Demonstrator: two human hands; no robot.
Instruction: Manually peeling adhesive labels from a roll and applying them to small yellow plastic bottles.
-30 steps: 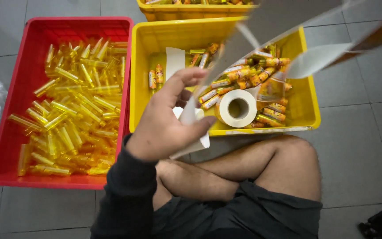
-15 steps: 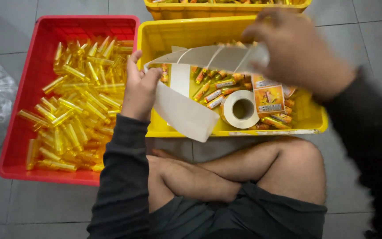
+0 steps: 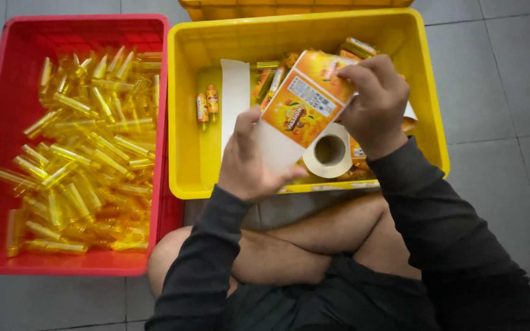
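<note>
A: What is nearest, starting from the yellow crate (image 3: 427,122)?

B: On the near side of it sits the person, legs crossed on the tiled floor (image 3: 510,86), dark sleeves reaching forward. Just over the crate's near rim is the left hand (image 3: 249,162), fingers curled shut around the lower, white end of a label strip (image 3: 299,110), thumb up along its edge.

A: And the other hand?

B: The right hand (image 3: 375,101) is above the crate's middle, closed in a pinch on the upper end of the same strip, fingertips bent over the top edge.

A: How does the strip look?

B: It runs slantwise between the two hands, above the crate. The upper part carries an orange label with fruit pictures and a small striped code patch; the lower part is bare white backing, slightly curved.

A: What lies under it?

B: Inside the crate, just beneath the strip, a white roll (image 3: 328,150) with a round core. A loose white backing strip (image 3: 235,92) lies flat towards the crate's left wall, and small labelled tubes (image 3: 207,104) lie beside it and further back.

A: Beyond the crate?

B: To its left, touching it, a red crate (image 3: 7,257) heaped with clear yellow tubes (image 3: 87,147). Against its far wall is the edge of another yellow crate (image 3: 295,7).
</note>
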